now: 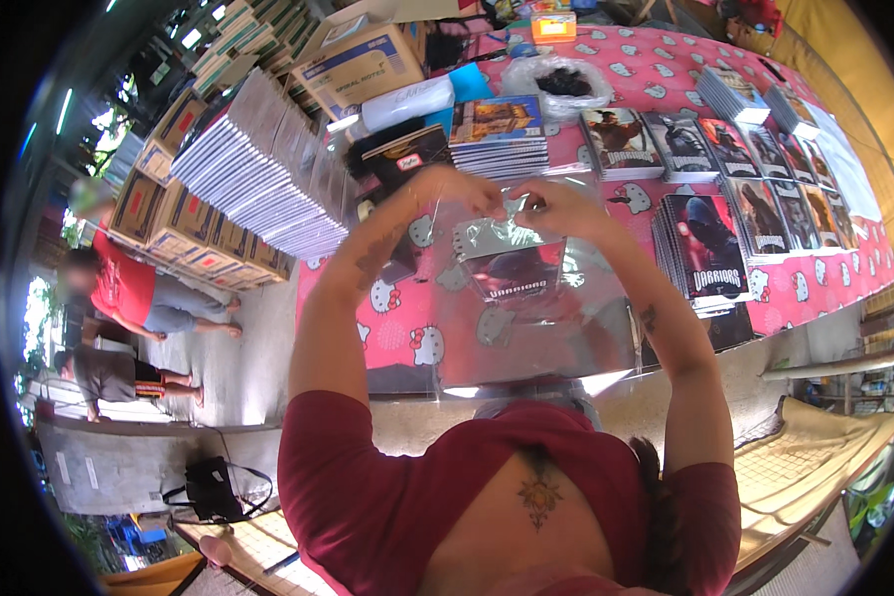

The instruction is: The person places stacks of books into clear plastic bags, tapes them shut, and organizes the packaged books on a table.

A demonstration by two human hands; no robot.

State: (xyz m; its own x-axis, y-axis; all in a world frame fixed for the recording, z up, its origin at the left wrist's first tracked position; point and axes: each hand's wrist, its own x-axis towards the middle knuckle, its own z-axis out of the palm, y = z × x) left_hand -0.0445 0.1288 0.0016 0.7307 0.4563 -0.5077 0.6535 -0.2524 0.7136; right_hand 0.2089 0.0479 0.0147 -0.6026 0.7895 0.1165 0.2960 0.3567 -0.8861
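Observation:
A large clear plastic bag or sheet [586, 343] lies over the near edge of the table, its surface catching glare. My left hand [464, 191] and my right hand [563, 209] are close together at its far edge, fingers bent and pinching the plastic. Under or inside the plastic, between my forearms, is a notebook [512, 280] with a dark illustrated cover; I cannot tell which. Just beyond my left hand lie a dark notebook [407, 154] and a stack of notebooks with an orange and blue cover [497, 124].
Several notebook stacks [705, 243] fill the table's right side. At left rises a tall notebook pile [263, 164], with cartons [363, 74] behind. A pink patterned cloth [397, 333] covers the table. Two people [124, 288] stand at far left; a black bag [214, 489] is nearby.

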